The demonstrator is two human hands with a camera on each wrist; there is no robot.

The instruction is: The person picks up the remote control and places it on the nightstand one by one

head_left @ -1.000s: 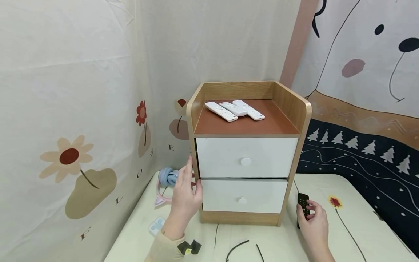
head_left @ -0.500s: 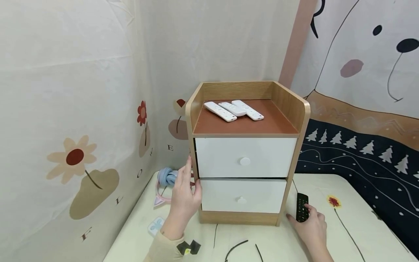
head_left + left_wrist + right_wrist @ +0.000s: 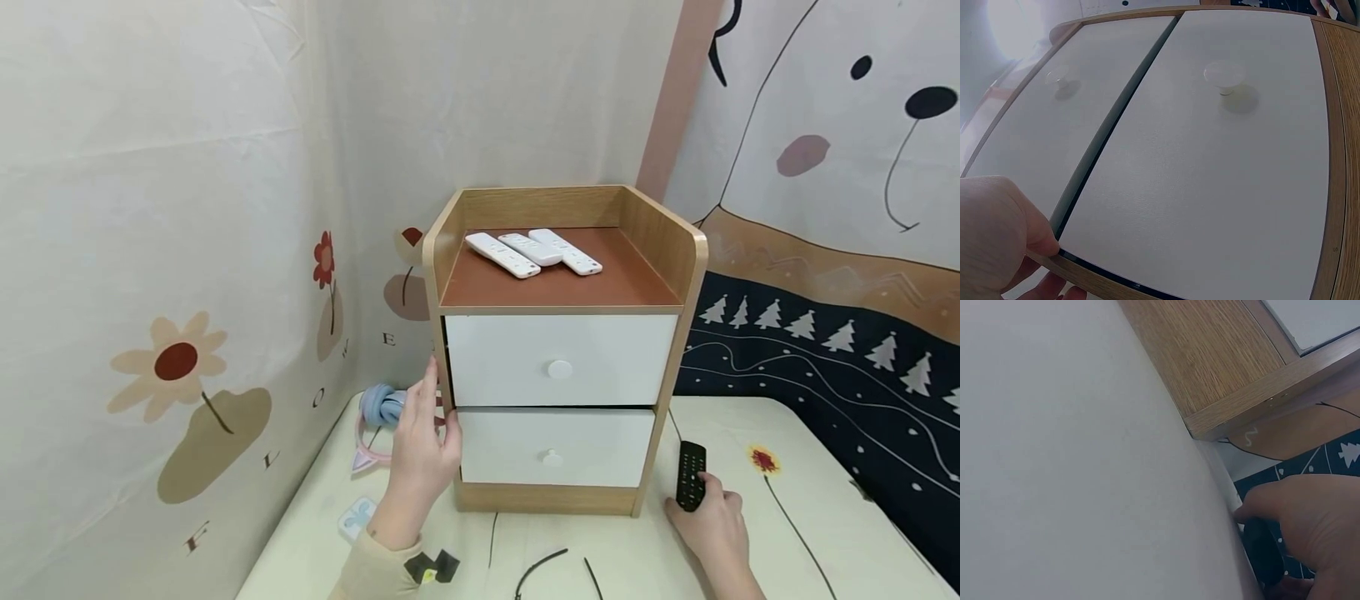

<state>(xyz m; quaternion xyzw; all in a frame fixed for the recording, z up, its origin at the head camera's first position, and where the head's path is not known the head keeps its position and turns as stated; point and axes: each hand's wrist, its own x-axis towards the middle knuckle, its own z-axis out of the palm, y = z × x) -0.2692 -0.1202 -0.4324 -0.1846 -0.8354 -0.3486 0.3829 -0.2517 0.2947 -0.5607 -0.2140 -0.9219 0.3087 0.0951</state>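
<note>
A small wooden cabinet (image 3: 546,498) with two white drawers stands on the pale cloth. My left hand (image 3: 420,454) rests against its left side, fingers straight up along the panel. In the left wrist view, the thumb (image 3: 1041,237) touches the front edge by the gap between the drawers. To the cabinet's right, my right hand (image 3: 708,521) holds the near end of a black remote control (image 3: 691,473) between thumb and fingers, its keys facing up. In the right wrist view the hand partly hides the dark remote (image 3: 1263,550).
Three white remotes (image 3: 502,255) lie on the cabinet's brown top shelf, inside its raised rim. Behind my left hand are a blue coiled bundle (image 3: 381,406) and a pink hoop (image 3: 369,454). A small white-and-blue item (image 3: 357,518) lies nearer. Printed curtains hang behind.
My right hand has shifted back to the near end of the black remote, uncovering more of its keys. The left hand keeps its place on the cabinet.
</note>
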